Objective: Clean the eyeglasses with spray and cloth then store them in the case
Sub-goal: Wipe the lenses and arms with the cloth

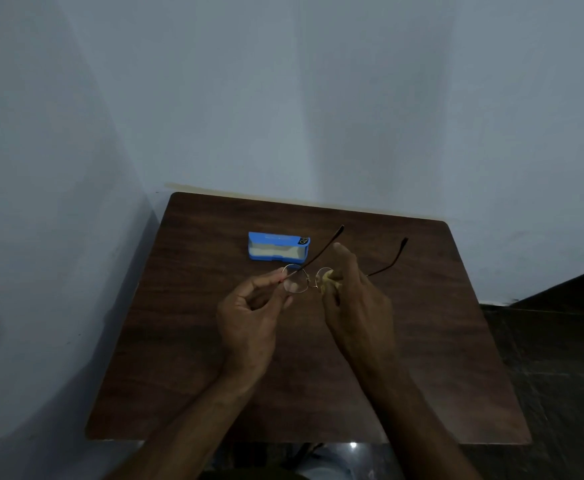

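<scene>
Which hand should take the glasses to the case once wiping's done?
Probably the left hand: it pinches the glasses by the frame, and the open case lies just beyond it. The right hand holds the cloth.

Near corners: bare desk [186,375] lay open either side of the forearms.
Centre: left hand [249,317] and right hand [356,303], holding eyeglasses [295,280] and cloth [328,284], blocked the middle, and the temples jutted toward the wall [318,98].
Back left: the open case [278,246] sat just beyond the left hand.
Back, left: the wall hemmed the desk.
Right: the edge opened onto the floor [560,341].
</scene>
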### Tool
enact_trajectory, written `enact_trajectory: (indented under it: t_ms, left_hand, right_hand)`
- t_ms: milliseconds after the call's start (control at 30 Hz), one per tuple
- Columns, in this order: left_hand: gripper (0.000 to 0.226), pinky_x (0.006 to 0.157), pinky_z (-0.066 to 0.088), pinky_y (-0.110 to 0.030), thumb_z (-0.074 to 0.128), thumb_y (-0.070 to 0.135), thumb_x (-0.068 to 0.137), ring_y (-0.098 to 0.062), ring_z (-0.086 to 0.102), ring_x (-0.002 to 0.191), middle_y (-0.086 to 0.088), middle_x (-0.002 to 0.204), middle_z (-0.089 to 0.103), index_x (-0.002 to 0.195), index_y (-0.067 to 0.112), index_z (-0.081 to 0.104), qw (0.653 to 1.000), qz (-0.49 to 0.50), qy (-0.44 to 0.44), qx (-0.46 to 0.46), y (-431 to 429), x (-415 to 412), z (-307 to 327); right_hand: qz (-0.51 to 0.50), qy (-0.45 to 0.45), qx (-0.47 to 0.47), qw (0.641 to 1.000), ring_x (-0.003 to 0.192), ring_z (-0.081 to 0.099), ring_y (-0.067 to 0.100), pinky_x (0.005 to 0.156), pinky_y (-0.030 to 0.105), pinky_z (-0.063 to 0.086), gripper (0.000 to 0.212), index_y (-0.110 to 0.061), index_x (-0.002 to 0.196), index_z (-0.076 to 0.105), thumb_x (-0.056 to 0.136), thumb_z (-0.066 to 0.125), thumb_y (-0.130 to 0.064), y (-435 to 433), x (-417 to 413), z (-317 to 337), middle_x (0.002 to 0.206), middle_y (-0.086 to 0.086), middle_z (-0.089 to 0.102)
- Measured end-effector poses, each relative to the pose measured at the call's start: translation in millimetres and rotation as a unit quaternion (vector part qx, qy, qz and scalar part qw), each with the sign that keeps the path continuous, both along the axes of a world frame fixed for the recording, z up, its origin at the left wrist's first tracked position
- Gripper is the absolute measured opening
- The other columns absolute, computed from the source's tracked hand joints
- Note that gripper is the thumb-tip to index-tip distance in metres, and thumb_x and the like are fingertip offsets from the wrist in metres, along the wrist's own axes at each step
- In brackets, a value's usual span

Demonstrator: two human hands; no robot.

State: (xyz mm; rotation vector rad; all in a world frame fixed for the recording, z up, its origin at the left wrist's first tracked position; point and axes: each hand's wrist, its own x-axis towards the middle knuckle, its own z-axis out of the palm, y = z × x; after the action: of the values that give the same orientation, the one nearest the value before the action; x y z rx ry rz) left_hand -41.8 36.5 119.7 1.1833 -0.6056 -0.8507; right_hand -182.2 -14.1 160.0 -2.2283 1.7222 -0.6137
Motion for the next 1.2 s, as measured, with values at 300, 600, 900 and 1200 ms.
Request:
enact_trajectory:
  t_ms: [300, 600, 900, 1200]
  left_hand:
    - [0.032, 0.077, 0.065, -0.026, 0.086, 0.027, 0.078, -0.016, 0.081, 0.099, 0.002, 0.107, 0.083, 0.107, 0.015, 0.082, 1.000, 0.002, -0.004, 0.009, -2.9, -1.3, -1.5]
    - [0.022, 0.079, 0.068, -0.036, 0.084, 0.012, 0.085, -0.023, 0.081, 0.100, -0.002, 0.108, 0.083, 0.105, 0.020, 0.082, 1.000, -0.003, -0.006, 0.008, -4.6, -8.6, -6.1]
    - [0.024, 0.080, 0.068, -0.036, 0.083, 0.003, 0.088, -0.022, 0.082, 0.099, -0.002, 0.108, 0.084, 0.109, 0.015, 0.081, 1.000, -0.003, -0.020, 0.008, -1.5, -15.5, -3.2]
    - [0.025, 0.081, 0.066, -0.032, 0.081, -0.002, 0.087, -0.019, 0.081, 0.098, -0.004, 0.106, 0.083, 0.112, 0.005, 0.079, 0.999, 0.020, -0.034, 0.011, -3.1, -23.0, 3.1]
  right_hand:
    - [0.016, 0.003, -0.017, 1.000, 0.086, 0.066, 0.008, 0.067, 0.021, 0.044, 0.069, -0.025, 0.158, 0.030, 0.098, 0.064, -0.021, -4.0, 2.9, 5.1, 0.111, -0.010, 0.069]
    - [-0.035, 0.007, -0.069, 0.997, 0.073, 0.065, 0.010, 0.057, 0.019, 0.037, 0.076, -0.022, 0.158, 0.035, 0.091, 0.072, -0.016, -8.3, -3.9, 8.0, 0.104, -0.008, 0.074]
    - [-0.013, -0.016, -0.076, 0.997, 0.088, 0.073, 0.014, 0.067, 0.028, 0.052, 0.076, -0.026, 0.160, 0.031, 0.094, 0.067, -0.013, -2.9, -12.1, 7.7, 0.115, -0.008, 0.075]
    - [-0.023, -0.007, -0.108, 0.994, 0.087, 0.073, 0.022, 0.064, 0.029, 0.050, 0.054, -0.014, 0.145, 0.056, 0.093, 0.072, -0.012, 2.9, -19.8, 10.9, 0.118, 0.000, 0.072]
